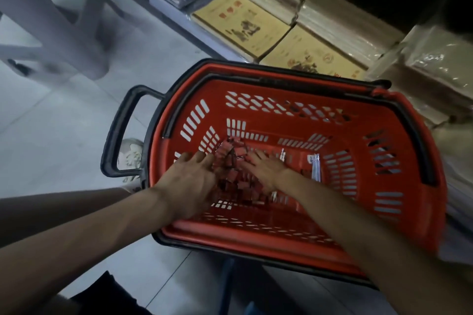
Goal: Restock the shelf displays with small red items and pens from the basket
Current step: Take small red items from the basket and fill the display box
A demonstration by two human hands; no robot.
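We are at the gathering step: our left hand (190, 181) and right hand (266, 170) reach into the red basket (230, 235) on the floor. The fingers are spread and relaxed on the heap of small red items (231, 161), grasping nothing we can see, and the pens (316, 167) lie just to its right. Next, we judge, both hands must cup a batch and lift it to the shelf (184, 30) without spilling.

head view looks steeply down, close over the basket (419, 161).
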